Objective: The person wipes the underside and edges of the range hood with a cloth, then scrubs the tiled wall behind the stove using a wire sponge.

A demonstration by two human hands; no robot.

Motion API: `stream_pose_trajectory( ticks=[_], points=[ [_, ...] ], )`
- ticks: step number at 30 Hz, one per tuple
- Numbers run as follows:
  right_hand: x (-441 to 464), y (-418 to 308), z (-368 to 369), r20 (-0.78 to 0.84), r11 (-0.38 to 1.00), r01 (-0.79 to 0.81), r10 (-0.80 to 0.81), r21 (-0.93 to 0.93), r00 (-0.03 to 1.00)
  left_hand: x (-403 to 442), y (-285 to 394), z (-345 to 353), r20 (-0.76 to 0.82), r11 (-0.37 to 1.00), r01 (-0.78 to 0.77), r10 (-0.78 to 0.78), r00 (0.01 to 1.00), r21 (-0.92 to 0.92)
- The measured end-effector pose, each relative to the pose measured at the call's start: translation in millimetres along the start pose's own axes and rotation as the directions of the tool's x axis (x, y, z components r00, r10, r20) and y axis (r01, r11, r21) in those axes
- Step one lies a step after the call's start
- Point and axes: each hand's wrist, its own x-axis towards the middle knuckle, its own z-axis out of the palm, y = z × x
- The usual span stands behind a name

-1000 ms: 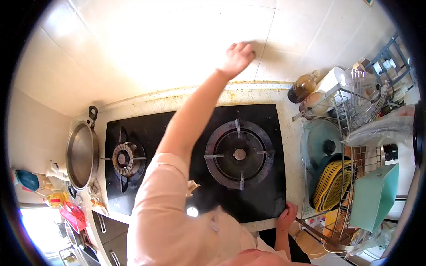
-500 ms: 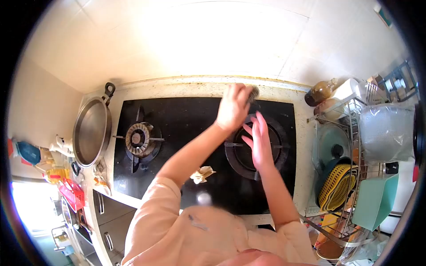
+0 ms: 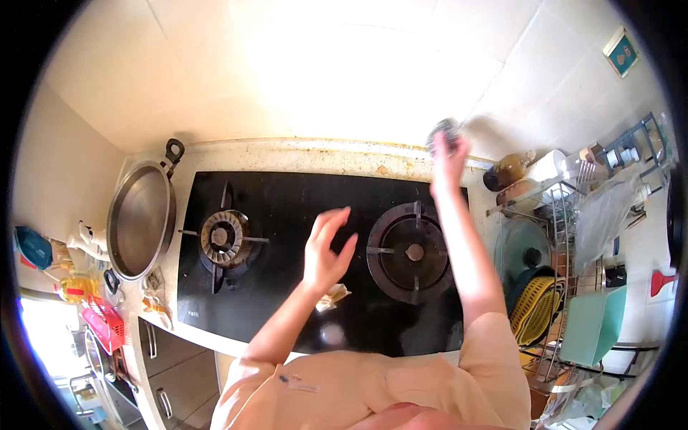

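My right hand (image 3: 449, 163) is raised over the back right edge of the stove, its fingers closed around a dark grey, rounded scouring pad (image 3: 444, 135) that looks like steel wool and is smeared by motion. My left hand (image 3: 328, 247) hovers over the middle of the black glass gas stove (image 3: 301, 197), thumb and fingers apart with nothing in them. Below that hand a crumpled beige wad (image 3: 333, 297), of paper or cloth, lies on the glass. To its right is the right burner (image 3: 414, 252); the left burner (image 3: 223, 236) stands farther off.
A steel pan (image 3: 141, 218) stands left of the stove. On the right, a wire rack (image 3: 566, 287) holds yellow baskets (image 3: 534, 312), a glass lid (image 3: 522, 244) and a green bin (image 3: 591, 326). A brown bottle (image 3: 510, 170) is at the back right. Stains mark the back ledge (image 3: 322, 159).
The scouring pad has passed from my left hand to my right. My right hand has moved up and back with it; my left hand has drawn back toward me, and the view has shifted right.
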Motion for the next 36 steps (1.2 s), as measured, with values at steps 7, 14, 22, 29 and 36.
stream_pose_trajectory(
  ticks=[7, 14, 22, 29, 36],
  points=[
    [110, 32, 32, -0.440, 0.921, 0.311, -0.385, -0.233, 0.811, -72, 22, -12, 0.078, 0.947, 0.318, -0.320, 0.944, 0.038],
    [119, 23, 8, -0.253, 0.813, 0.532, -0.580, -0.238, 0.774, -82, 27, -7, 0.126, 0.968, 0.219, -0.234, 0.964, 0.118],
    [84, -7, 16, 0.176, 0.505, 0.651, -0.697, -0.567, 0.695, -85, 35, 19, 0.183, 0.945, 0.326, -0.327, 0.927, 0.035],
    [118, -16, 15, -0.340, 0.774, 0.319, -0.554, -0.547, 0.760, -81, 37, 27, 0.152, 0.946, 0.320, -0.325, 0.933, 0.061],
    [136, -5, -37, -0.340, 0.839, 0.279, -0.462, -0.467, 0.819, -76, 42, 22, 0.174, 0.979, 0.194, -0.202, 0.964, 0.061]
  ],
)
